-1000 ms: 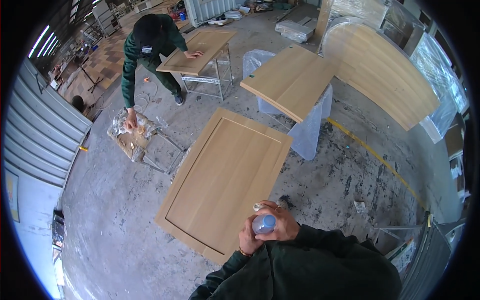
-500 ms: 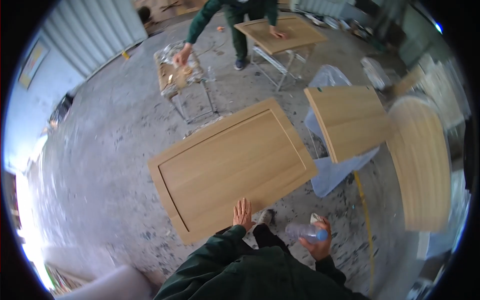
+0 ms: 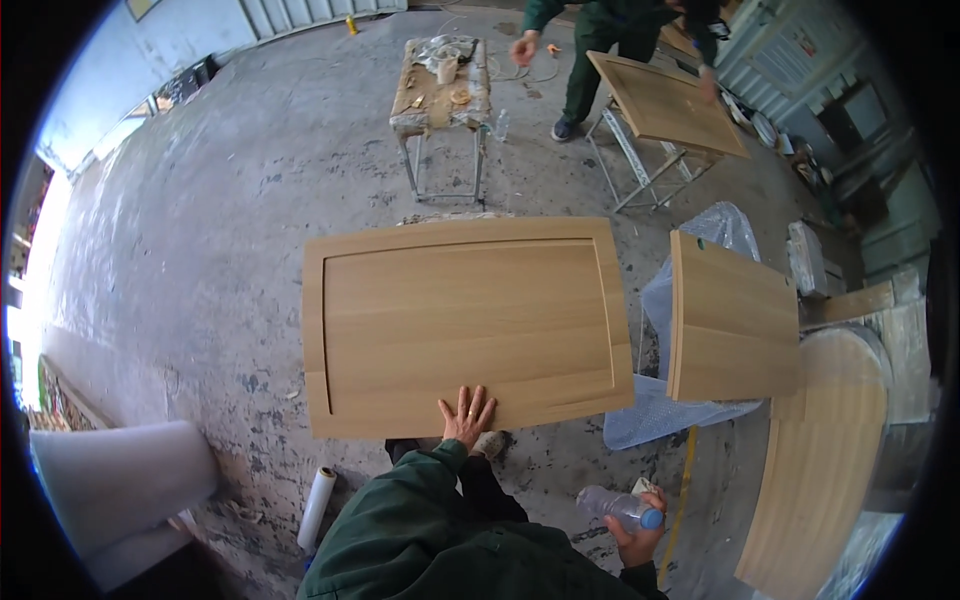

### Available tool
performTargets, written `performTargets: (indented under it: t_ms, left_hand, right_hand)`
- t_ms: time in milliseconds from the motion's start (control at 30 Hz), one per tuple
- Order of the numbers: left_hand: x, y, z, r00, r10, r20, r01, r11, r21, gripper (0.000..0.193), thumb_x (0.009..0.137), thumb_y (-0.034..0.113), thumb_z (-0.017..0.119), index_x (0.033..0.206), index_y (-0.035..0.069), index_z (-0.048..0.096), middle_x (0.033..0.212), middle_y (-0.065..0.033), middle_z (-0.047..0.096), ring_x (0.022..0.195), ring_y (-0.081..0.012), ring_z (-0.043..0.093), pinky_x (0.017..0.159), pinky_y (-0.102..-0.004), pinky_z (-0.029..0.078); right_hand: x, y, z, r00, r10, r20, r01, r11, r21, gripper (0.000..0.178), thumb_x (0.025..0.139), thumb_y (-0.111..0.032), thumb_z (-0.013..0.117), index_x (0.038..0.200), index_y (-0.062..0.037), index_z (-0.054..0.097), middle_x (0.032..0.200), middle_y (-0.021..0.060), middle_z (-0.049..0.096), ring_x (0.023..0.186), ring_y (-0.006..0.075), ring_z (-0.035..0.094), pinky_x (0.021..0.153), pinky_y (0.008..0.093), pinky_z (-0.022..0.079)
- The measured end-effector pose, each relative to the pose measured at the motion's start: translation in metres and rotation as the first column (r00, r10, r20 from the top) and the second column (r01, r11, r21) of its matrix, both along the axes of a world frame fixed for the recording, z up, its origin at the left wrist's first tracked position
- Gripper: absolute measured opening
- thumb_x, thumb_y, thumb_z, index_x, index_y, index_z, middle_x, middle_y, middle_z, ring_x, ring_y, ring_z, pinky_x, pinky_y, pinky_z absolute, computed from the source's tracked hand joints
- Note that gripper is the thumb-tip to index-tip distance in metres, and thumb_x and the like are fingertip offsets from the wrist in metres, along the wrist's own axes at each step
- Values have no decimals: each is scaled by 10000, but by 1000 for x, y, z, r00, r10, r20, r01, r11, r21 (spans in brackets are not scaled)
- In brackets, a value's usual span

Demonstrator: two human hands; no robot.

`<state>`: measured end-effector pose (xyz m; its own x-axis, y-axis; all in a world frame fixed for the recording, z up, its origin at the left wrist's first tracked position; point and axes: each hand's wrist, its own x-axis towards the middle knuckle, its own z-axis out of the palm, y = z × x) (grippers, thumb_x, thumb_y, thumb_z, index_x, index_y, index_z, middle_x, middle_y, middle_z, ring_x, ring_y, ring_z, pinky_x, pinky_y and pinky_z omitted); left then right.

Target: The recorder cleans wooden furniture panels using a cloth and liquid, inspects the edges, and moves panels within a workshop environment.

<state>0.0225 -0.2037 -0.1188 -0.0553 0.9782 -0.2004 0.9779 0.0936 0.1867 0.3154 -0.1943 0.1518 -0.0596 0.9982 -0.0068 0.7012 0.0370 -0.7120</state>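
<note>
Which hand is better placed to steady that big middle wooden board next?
Probably the left hand: it lies spread on the light-brown rectangular wooden board. The right hand, off the board, holds a blue-capped clear plastic bottle.

Left hand [image 3: 467,417] flat on framed wooden panel [image 3: 465,325].

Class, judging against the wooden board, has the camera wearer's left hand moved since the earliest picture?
Yes: the left hand has left the bottle and moved forward onto the wooden board, near its closest edge.
</note>
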Motion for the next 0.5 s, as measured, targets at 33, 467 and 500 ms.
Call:
performTargets:
  t_ms: [33, 467, 500]
  left_hand:
    - [-1, 1, -1, 1000, -9, -22, 10, 1000, 16, 582, 836, 180, 436, 1374, 224, 219, 1457, -75, 99, 1316, -371, 124, 838, -741, 237]
    - [7, -3, -19, 972, 21, -233, 34, 973, 227, 473, 774, 164, 478, 1226, 89, 365, 969, -65, 442, 908, -203, 462, 721, -329, 391]
    - [9, -1, -22, 970, 16, -244, 46, 968, 247, 457, 776, 171, 475, 1212, 81, 371, 977, -70, 448, 904, -208, 461, 729, -337, 389]
  right_hand:
    - [2, 1, -1, 1000, 19, 0, -19, 1000, -8, 610, 510, -290, 763, 984, -35, 478, 1087, 199, 472, 1052, 350, 458, 906, 432, 348]
    - [9, 4, -13, 986, 165, 33, -164, 986, -6, 629, 536, -312, 754, 1011, -17, 467, 1134, 234, 453, 1043, 381, 453, 909, 444, 341]
    - [9, 4, -13, 984, 166, 58, -167, 986, 9, 635, 535, -313, 754, 1016, -15, 466, 1132, 232, 453, 1042, 381, 452, 912, 443, 337]
